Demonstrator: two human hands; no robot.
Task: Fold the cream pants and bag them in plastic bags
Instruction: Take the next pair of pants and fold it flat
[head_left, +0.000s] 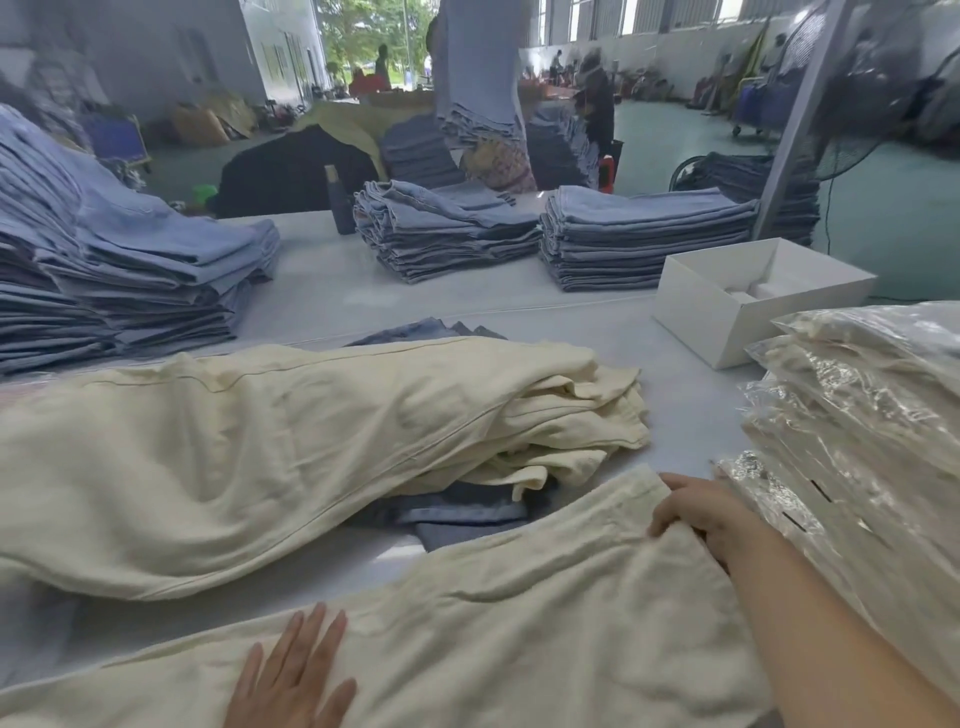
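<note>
One pair of cream pants (519, 613) lies spread flat across the near edge of the table. My left hand (293, 675) rests on it with straight fingers, pressing the cloth down near the bottom of the view. My right hand (701, 512) is at the pants' far right end, its fingers curled over the hem and gripping the fabric. Behind them a heap of more cream pants (260, 447) stretches across the middle of the table. At the right, bagged cream pants (857, 415) are stacked in clear plastic bags.
Stacks of folded blue jeans stand at the left (119, 280) and at the back (447, 228), (639, 239). An open white box (722, 306) sits on the white table (415, 306) at the right. Dark denim pieces (462, 514) lie under the cream heap.
</note>
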